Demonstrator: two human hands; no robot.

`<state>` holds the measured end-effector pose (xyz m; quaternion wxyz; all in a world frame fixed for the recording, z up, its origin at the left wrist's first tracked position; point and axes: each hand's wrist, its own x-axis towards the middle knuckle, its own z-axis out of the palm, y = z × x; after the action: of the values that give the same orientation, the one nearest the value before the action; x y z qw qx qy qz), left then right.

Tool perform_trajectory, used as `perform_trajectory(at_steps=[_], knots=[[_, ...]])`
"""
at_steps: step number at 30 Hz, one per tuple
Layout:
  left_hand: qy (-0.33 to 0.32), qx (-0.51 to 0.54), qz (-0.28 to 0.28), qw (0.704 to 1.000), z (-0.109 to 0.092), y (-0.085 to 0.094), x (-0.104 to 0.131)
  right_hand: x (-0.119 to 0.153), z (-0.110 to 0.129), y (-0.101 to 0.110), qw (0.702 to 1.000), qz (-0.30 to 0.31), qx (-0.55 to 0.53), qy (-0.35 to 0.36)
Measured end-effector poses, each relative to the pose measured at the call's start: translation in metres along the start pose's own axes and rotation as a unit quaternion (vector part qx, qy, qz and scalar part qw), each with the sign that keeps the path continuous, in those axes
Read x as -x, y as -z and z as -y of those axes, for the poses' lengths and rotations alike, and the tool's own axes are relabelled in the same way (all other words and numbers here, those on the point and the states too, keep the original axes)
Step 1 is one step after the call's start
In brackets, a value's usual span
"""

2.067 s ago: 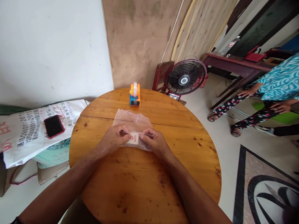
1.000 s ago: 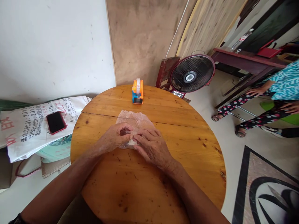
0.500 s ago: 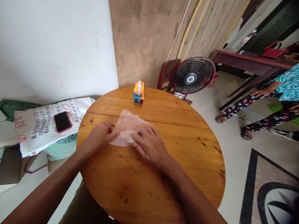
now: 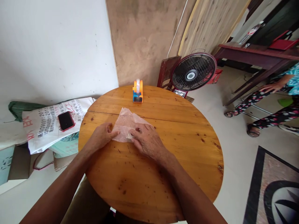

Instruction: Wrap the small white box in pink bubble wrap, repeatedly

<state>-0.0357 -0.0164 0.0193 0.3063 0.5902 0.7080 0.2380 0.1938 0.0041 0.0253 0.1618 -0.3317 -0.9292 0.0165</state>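
A thin, translucent whitish wrapping sheet (image 4: 125, 119), crinkled and perhaps bubble wrap, lies on the round wooden table (image 4: 187, 155). At its left edge my left hand (image 4: 102, 135) has its fingers curled and the thumb pressed on the sheet. My right hand (image 4: 147, 138) is closed at the near right part of the sheet. Between its thumb and fingers shows a small pale lump (image 4: 129, 136), whose kind I cannot make out. Beyond the sheet stands an orange and blue tape dispenser (image 4: 137, 91) with a roll of clear tape.
A phone (image 4: 66, 121) rests on a white printed sack (image 4: 46, 127) left of the table. Behind the table, a fan (image 4: 191, 75) stands by a wooden chair (image 4: 166, 70). At the right, a seated person (image 4: 271, 88) is near a dark red desk (image 4: 254, 56).
The view has shifted slightly. The sheet's near edge is drawn in a little under my right hand, and both hands stay at the sheet.
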Motion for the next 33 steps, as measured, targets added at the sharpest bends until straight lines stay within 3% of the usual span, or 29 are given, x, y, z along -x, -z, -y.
perform_trajectory(at_steps=[4,10,14,19,23,26,33], knots=[[-0.005,0.119,0.047,0.992,-0.004,-0.003,-0.004,0.0,0.002,0.002,1.0,0.003,0.016,-0.006],[0.019,0.18,0.012,0.983,-0.015,-0.006,-0.003,0.0,0.008,0.003,0.998,0.015,0.058,-0.009],[-0.002,0.278,0.026,0.96,-0.027,-0.015,-0.003,-0.003,0.009,0.002,0.998,0.015,0.061,-0.015],[-0.001,0.312,0.042,0.949,-0.038,-0.027,0.0,-0.002,0.007,0.001,0.999,0.01,0.02,-0.023],[-0.033,0.287,0.044,0.956,-0.04,-0.035,0.004,-0.001,0.005,0.001,0.998,-0.015,-0.037,-0.055],[-0.063,0.207,0.024,0.976,-0.042,-0.038,0.005,0.0,0.003,-0.001,0.996,-0.032,-0.065,-0.057],[-0.109,0.051,0.031,0.992,-0.059,-0.031,0.004,0.003,-0.007,-0.01,0.989,-0.079,-0.119,-0.033]])
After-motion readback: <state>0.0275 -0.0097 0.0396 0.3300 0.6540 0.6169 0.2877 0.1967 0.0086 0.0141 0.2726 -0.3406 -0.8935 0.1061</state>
